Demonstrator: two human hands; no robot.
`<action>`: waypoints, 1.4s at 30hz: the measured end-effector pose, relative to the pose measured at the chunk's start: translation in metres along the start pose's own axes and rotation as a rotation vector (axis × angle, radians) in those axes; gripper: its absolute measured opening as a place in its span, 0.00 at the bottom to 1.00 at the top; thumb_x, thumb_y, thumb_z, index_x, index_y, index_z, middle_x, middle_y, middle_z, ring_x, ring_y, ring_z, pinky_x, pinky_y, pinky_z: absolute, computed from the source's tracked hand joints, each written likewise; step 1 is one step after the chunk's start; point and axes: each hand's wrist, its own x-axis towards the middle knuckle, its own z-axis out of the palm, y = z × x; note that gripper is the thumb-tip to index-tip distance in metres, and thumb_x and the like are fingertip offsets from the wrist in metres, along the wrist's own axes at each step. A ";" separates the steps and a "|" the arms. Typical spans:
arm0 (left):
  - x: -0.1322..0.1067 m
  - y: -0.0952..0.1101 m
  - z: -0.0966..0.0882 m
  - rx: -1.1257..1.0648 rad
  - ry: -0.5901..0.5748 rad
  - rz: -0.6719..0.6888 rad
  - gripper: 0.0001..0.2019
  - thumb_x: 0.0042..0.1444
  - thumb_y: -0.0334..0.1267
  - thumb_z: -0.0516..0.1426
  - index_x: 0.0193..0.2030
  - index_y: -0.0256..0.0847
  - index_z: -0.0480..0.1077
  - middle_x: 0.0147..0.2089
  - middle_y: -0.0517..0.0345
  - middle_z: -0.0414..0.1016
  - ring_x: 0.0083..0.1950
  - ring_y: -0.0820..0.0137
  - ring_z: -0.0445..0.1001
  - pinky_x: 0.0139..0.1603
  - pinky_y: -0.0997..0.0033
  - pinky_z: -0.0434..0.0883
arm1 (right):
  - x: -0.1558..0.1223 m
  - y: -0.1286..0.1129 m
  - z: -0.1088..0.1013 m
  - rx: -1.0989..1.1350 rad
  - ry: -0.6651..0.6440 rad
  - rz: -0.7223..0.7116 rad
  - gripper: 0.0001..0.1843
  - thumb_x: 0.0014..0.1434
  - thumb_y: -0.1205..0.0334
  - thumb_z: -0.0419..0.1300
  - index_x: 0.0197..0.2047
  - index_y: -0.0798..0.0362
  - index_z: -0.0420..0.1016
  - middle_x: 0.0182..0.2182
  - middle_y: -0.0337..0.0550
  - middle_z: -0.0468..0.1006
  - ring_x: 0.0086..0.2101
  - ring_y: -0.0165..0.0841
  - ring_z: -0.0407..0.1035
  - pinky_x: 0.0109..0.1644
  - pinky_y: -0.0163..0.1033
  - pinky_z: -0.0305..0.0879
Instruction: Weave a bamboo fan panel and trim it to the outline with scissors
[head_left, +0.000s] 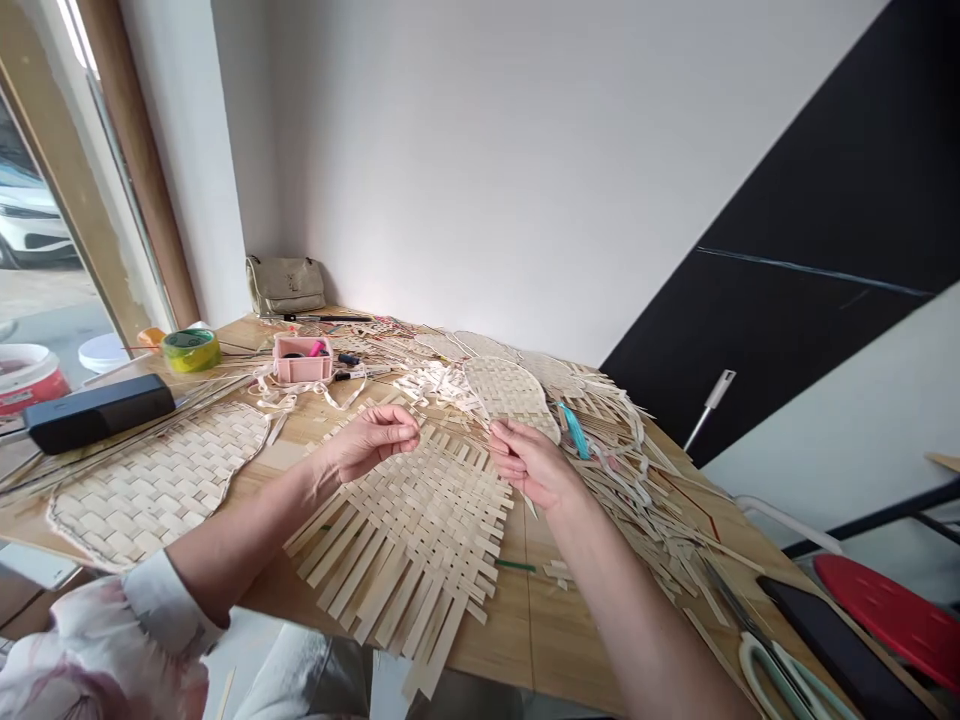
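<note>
As left grip (373, 443) and right grip (529, 462) curl closed, bamboo strips (405, 590) litter the table (510, 640).

Wooden table (510, 625) beneath the grip: half-woven bamboo mat (405, 540) directly below, finished woven panel (150, 490) and black case (97, 412) to the left, pink plastic box (302, 358) beyond, loose bamboo strips (630, 470) and scissors (780, 675) to the right.

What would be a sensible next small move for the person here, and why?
Probably ease the thin bamboo strip under the right hand into the woven bamboo panel, following the over-under pattern. The panel's lower edge shows loose strip ends, and the left hand is right above the weave.
</note>
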 end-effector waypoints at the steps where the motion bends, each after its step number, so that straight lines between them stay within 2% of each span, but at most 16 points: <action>1: 0.000 0.003 0.004 -0.017 -0.024 -0.003 0.11 0.36 0.35 0.69 0.24 0.34 0.72 0.25 0.59 0.71 0.29 0.77 0.70 0.33 0.79 0.67 | -0.002 -0.002 -0.003 0.002 -0.010 0.005 0.26 0.36 0.52 0.73 0.25 0.54 0.59 0.17 0.27 0.61 0.13 0.14 0.45 0.15 0.23 0.37; 4: -0.001 0.014 0.021 -0.070 -0.087 -0.009 0.10 0.38 0.33 0.68 0.25 0.34 0.72 0.29 0.57 0.72 0.32 0.75 0.72 0.34 0.79 0.69 | -0.009 -0.005 -0.009 0.008 -0.052 0.023 0.26 0.37 0.54 0.73 0.25 0.54 0.59 0.16 0.27 0.60 0.14 0.15 0.45 0.15 0.23 0.37; 7: -0.002 0.024 0.041 -0.140 -0.120 0.008 0.09 0.41 0.31 0.67 0.24 0.33 0.71 0.38 0.56 0.74 0.34 0.75 0.73 0.35 0.78 0.71 | -0.015 -0.004 -0.014 0.013 -0.086 0.024 0.24 0.39 0.54 0.72 0.26 0.54 0.59 0.16 0.28 0.61 0.14 0.15 0.45 0.16 0.23 0.37; 12: -0.001 0.036 0.072 -0.247 -0.172 0.069 0.04 0.50 0.28 0.60 0.27 0.34 0.69 0.46 0.54 0.73 0.31 0.77 0.73 0.31 0.79 0.72 | -0.022 0.000 -0.026 0.023 -0.099 -0.007 0.23 0.41 0.55 0.71 0.27 0.54 0.59 0.16 0.28 0.60 0.14 0.15 0.44 0.16 0.24 0.35; 17: 0.011 0.048 0.099 -0.328 -0.066 0.159 0.13 0.60 0.25 0.47 0.27 0.33 0.67 0.39 0.52 0.74 0.30 0.79 0.73 0.30 0.82 0.72 | -0.033 0.001 -0.040 0.018 -0.083 -0.031 0.22 0.42 0.56 0.70 0.27 0.54 0.59 0.16 0.28 0.59 0.14 0.16 0.44 0.16 0.25 0.35; 21: 0.021 0.059 0.114 -0.379 0.027 0.210 0.15 0.62 0.25 0.43 0.30 0.33 0.67 0.33 0.55 0.73 0.29 0.80 0.72 0.31 0.84 0.72 | -0.043 0.002 -0.051 0.007 -0.058 -0.050 0.22 0.42 0.56 0.70 0.26 0.54 0.59 0.16 0.27 0.58 0.14 0.16 0.44 0.16 0.26 0.34; 30: 0.028 0.082 0.124 -0.447 -0.035 0.306 0.16 0.65 0.27 0.41 0.31 0.35 0.66 0.30 0.56 0.73 0.30 0.81 0.70 0.31 0.86 0.71 | -0.055 0.006 -0.064 0.009 -0.018 -0.073 0.23 0.41 0.55 0.70 0.26 0.53 0.57 0.16 0.27 0.56 0.14 0.16 0.43 0.17 0.26 0.34; 38: 0.032 0.094 0.126 -0.337 -0.041 0.337 0.15 0.65 0.27 0.42 0.31 0.40 0.65 0.29 0.61 0.72 0.33 0.82 0.69 0.36 0.87 0.69 | -0.057 0.004 -0.060 0.006 -0.003 -0.082 0.24 0.40 0.55 0.71 0.26 0.53 0.58 0.17 0.28 0.58 0.15 0.16 0.44 0.17 0.25 0.35; 42: 0.030 0.098 0.130 -0.329 -0.059 0.335 0.14 0.65 0.27 0.42 0.34 0.40 0.66 0.29 0.61 0.73 0.34 0.82 0.68 0.37 0.87 0.68 | -0.058 0.003 -0.058 0.002 0.014 -0.088 0.23 0.42 0.57 0.70 0.26 0.52 0.57 0.16 0.28 0.58 0.14 0.16 0.44 0.16 0.25 0.34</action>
